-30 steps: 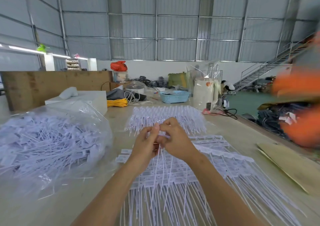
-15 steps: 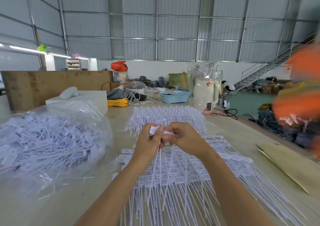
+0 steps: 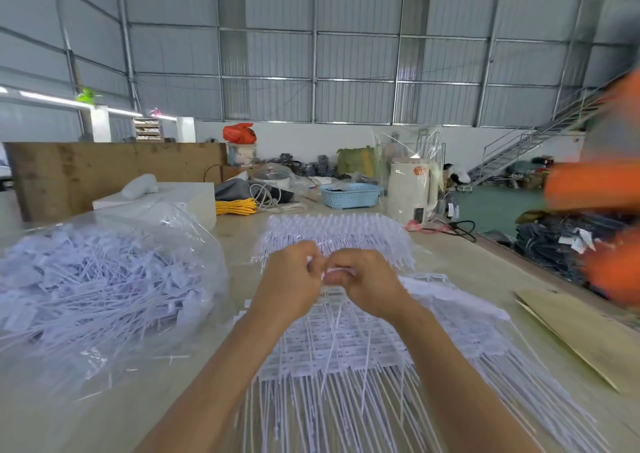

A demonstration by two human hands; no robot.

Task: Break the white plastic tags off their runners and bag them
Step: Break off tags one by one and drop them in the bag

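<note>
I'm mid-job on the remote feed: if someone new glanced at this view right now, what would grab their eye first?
Probably the two hands meeting at centre, the left hand and right hand both pinching a bunch of white tags whose thin tails hang down over the spread of tag runners on the table. Next, the big clear bag of loose tags at the left. A blurred orange shape crosses the right edge.

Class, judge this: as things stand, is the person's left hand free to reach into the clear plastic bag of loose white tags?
Probably not yet. The left hand pinches white plastic tags together with the right hand. Nothing lies between it and the clear plastic bag on its left.
</note>
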